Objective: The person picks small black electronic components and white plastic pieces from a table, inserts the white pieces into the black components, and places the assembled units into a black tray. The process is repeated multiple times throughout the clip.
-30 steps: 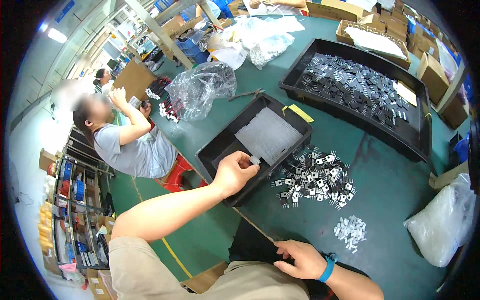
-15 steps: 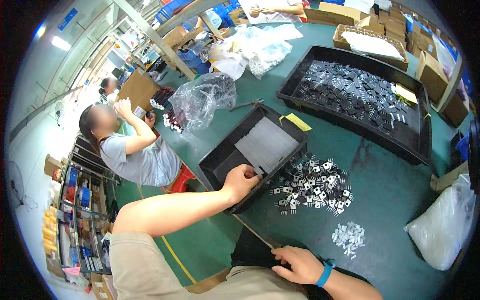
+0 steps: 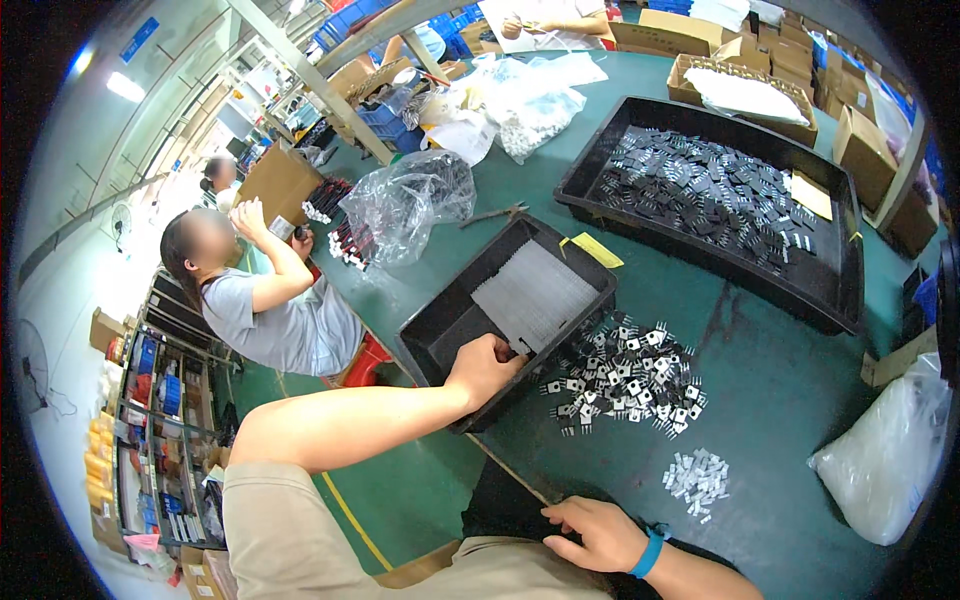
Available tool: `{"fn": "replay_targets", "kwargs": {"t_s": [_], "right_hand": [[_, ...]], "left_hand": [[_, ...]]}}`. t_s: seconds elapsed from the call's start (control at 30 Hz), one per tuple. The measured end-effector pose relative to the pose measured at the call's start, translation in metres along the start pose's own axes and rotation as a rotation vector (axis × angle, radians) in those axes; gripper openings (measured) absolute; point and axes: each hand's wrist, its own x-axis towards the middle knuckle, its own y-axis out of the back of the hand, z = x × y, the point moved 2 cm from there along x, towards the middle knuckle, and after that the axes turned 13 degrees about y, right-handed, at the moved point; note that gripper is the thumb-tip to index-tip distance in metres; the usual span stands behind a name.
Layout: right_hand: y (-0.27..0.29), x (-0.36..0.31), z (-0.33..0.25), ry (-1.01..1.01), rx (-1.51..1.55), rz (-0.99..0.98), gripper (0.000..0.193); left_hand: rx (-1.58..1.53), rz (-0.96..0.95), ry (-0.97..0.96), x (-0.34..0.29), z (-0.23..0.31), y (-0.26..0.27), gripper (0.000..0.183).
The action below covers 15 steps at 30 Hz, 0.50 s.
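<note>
My left hand (image 3: 483,372) reaches into a small black tray (image 3: 425,318), its fingers pinched together at the near corner of a whitish ribbed block of thin pieces (image 3: 530,290) lying in rows. Something small and dark shows at the fingertips, too small to make out. To the right of that tray lies a pile of black three-legged electronic components (image 3: 640,375), many bearing white pads. My right hand (image 3: 600,535), with a blue band at the wrist, rests by the table's front edge, thumb and fingers apart, holding nothing visible. Nearby sits a small heap of white pieces (image 3: 697,484).
A large black tray (image 3: 700,245) of loose black components stands at the far right. Pliers (image 3: 495,214) and a clear plastic bag (image 3: 410,200) lie beyond the small tray. A filled white bag (image 3: 890,450) stands at right. A seated co-worker (image 3: 265,290) is at left.
My left hand has shifted very slightly within the small tray, at the block's near corner. The right hand stays put at the table edge.
</note>
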Motion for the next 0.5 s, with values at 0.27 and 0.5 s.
{"fn": "replay_targets", "kwargs": {"t_s": [0.27, 0.5], "right_hand": [[0.001, 0.001, -0.002, -0.011, 0.019, 0.004, 0.035], [0.006, 0.005, -0.006, -0.07, 0.055, -0.041, 0.037]], "left_hand": [[-0.024, -0.131, -0.048, 0.011, -0.002, -0.008, 0.041], [0.051, -0.167, -0.055, 0.01, 0.002, -0.003, 0.035]]}}
